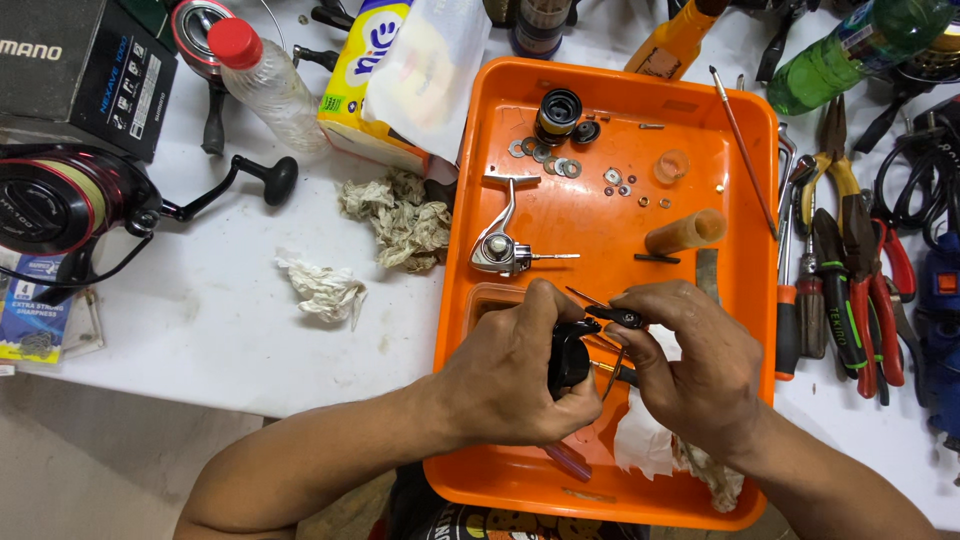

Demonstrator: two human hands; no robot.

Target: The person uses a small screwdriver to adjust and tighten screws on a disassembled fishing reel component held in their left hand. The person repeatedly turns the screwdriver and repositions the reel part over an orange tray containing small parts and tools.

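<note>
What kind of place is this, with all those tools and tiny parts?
Probably a small workbench for fixing fishing reels. An orange tray holds washers and a silver reel handle, pliers lie beside it, and the left hand and right hand work on a black reel part.

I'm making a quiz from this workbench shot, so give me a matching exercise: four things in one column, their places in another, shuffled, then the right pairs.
Things:
1. Silver reel handle
2. Clear bottle with red cap
3. Pliers
4. Black reel body

Places:
A. On the white table, right of the orange tray
B. Held in the left hand
C. Lying inside the tray
D. On the table, left of the tray

Pairs: 1-C, 2-D, 3-A, 4-B
</note>
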